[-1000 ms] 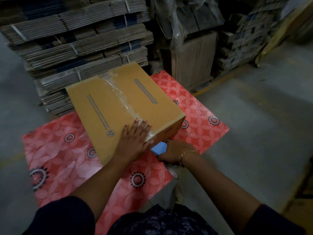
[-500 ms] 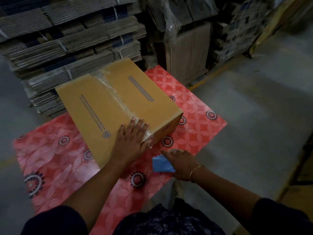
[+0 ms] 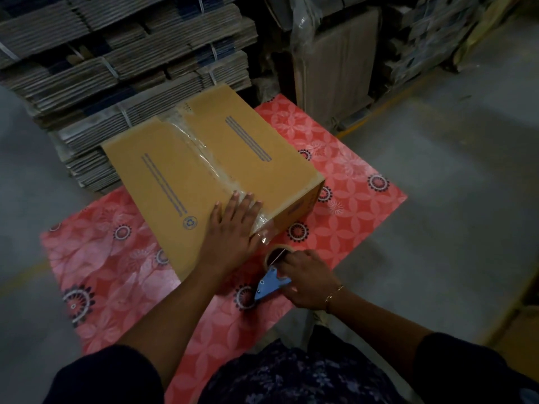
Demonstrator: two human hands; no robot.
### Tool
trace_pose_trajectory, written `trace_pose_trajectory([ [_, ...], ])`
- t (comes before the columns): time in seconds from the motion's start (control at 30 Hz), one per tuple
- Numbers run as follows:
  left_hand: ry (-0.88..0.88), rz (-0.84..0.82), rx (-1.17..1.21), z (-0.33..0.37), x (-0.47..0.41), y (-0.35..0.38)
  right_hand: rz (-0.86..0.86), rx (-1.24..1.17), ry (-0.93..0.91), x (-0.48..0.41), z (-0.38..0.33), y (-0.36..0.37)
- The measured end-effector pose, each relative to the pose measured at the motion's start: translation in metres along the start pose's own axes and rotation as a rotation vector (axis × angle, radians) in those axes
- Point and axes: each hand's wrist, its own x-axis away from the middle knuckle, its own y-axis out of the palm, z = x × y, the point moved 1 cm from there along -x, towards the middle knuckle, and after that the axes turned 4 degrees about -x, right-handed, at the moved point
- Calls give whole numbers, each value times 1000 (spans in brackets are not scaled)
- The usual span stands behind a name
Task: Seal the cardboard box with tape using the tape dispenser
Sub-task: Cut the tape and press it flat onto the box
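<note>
A brown cardboard box (image 3: pixel 186 170) lies on a red flowered mat (image 3: pixel 344 205). Clear tape (image 3: pixel 204 150) runs along its top seam and folds over the near edge. My left hand (image 3: pixel 233 225) presses flat on the box top at that near edge, fingers spread over the tape end. My right hand (image 3: pixel 306 278) grips a blue tape dispenser (image 3: pixel 269 282) with its tape roll (image 3: pixel 275 255), held just above the mat in front of the box's near corner, apart from the box.
Bundled stacks of flattened cardboard (image 3: pixel 122 62) rise right behind the box. More wrapped cartons (image 3: pixel 335 59) stand at the back right. Grey concrete floor (image 3: pixel 437 176) lies to the right of the mat.
My right hand drew the dispenser away from the box's near edge, down and to the right, and turned it so the roll shows. My left hand stayed pressed on the box.
</note>
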Motion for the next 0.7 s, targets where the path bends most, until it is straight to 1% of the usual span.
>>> trace_pose_trajectory([
  [0.03, 0, 1, -3, 0, 0, 1, 77, -177, 130, -2, 2, -9],
  [0.07, 0, 1, -4, 0, 0, 1, 95, -414, 282, -7, 4, -21],
  [0.13, 4, -14, 5, 0, -1, 0, 16, -980, 548, -24, 9, -39],
  [0.17, 6, -23, 7, 0, 0, 0, -19, -1178, 639, -34, 11, -45],
  [0.2, 9, -30, 5, 0, 0, 0, -34, -1307, 704, -43, 12, -50],
  [0.27, 15, -43, -1, -1, 0, -1, -5, -1469, 768, -57, 11, -55],
  [0.33, 22, -53, -4, -1, 0, -1, 52, -1544, 738, -63, 9, -54],
  [0.37, 23, -54, 0, -2, 0, -1, 75, -1532, 706, -63, 10, -51],
  [0.53, 26, -49, -12, -1, 0, -3, 174, -1349, 654, -61, 15, -39],
  [0.63, 34, -26, -12, 1, 1, -6, 210, -1315, 660, -62, 15, -34],
  [0.7, 60, 26, -18, 3, 2, -10, 228, -1299, 665, -64, 15, -30],
])
